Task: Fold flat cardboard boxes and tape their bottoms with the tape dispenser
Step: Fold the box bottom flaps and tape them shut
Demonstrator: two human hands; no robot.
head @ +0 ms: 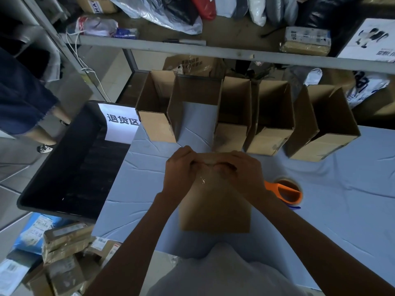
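Together, left hand (181, 169) and right hand (246, 175) curl over the cardboard box (213, 208), gripping its far edge.

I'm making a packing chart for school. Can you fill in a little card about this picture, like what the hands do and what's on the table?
left hand: grips the far edge of the box
right hand: grips the same edge, beside the left
box: lies on the cloth, close to the person
dispenser: orange, on the cloth right of the box, not held
open boxes: five in a row along the table's far side
bin: black, left of the table, with a white sign
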